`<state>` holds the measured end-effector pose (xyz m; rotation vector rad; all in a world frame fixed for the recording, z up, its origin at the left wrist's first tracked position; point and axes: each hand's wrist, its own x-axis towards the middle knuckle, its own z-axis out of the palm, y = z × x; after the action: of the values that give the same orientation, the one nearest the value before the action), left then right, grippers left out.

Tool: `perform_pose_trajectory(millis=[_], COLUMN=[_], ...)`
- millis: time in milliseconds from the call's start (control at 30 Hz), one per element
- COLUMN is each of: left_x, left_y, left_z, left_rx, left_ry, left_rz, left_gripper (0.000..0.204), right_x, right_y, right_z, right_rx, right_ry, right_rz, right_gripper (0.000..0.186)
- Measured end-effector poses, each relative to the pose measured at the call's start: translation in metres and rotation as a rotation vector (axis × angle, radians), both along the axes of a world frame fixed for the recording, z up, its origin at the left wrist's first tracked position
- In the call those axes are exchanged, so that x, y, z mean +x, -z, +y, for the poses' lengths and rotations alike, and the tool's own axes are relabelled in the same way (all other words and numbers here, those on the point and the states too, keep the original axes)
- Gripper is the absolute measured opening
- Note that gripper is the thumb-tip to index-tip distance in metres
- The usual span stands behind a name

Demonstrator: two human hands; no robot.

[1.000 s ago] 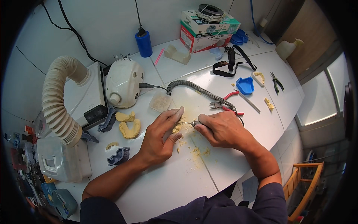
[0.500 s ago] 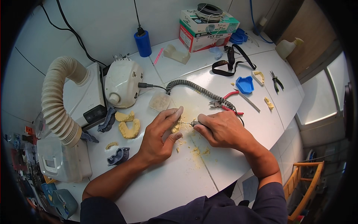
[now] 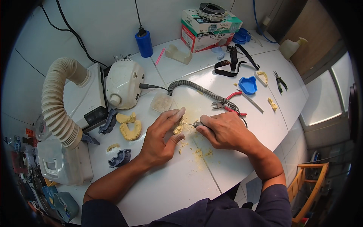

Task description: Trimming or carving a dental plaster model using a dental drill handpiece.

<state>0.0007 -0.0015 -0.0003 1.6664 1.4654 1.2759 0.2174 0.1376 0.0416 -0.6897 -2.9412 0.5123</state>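
My left hand (image 3: 160, 138) is closed around a small piece of yellow dental plaster model (image 3: 177, 130), pinched between thumb and fingers; much of the piece is hidden by them. In my right hand (image 3: 228, 130) a grey rotary handpiece (image 3: 197, 125) is gripped like a pen, its thin metal bur pointing left at the plaster. Whether the bur touches it I cannot tell. Yellow crumbs and dust (image 3: 198, 153) lie on the white table below both hands. A coiled grey cord (image 3: 200, 90) runs behind my right hand toward the white motor control box (image 3: 125, 84).
Left of my left hand lie a yellow dental arch model (image 3: 131, 130) and a grey impression (image 3: 120, 158). Beyond the hands are a clear plastic box (image 3: 162, 102), red-handled cutters (image 3: 231, 103) and a blue mould (image 3: 248, 85). A ribbed suction hose (image 3: 56, 102) stands at the left.
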Motion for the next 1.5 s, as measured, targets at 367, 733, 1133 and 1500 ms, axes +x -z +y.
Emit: perform_pose_trajectory(millis=[367,733,1133,1500], left_x=[-0.0002,-0.0003,-0.0006,0.0006], left_y=[-0.0015,-0.0013,-0.0028,0.0006], left_z=[0.0000,0.0007,0.0014,-0.0001], left_rx=[-0.028,-0.035,-0.047,-0.076], left_ry=[0.012,0.012,0.002,-0.001], left_rz=[-0.026,-0.054,-0.053,-0.134], left_gripper=[0.064,0.062,0.062,0.063], right_x=[0.0000,0.0003,0.0004,0.0016], right_y=[-0.0035,-0.0019,-0.0013,-0.0040], right_z=[-0.0003,0.0009,0.0000,0.0036], right_rx=[-0.032,-0.034,-0.035,-0.058], right_ry=[-0.005,-0.022,-0.046,-0.056], right_rz=[-0.056,-0.036,-0.038,-0.048], right_gripper=[0.041,0.041,0.041,0.041])
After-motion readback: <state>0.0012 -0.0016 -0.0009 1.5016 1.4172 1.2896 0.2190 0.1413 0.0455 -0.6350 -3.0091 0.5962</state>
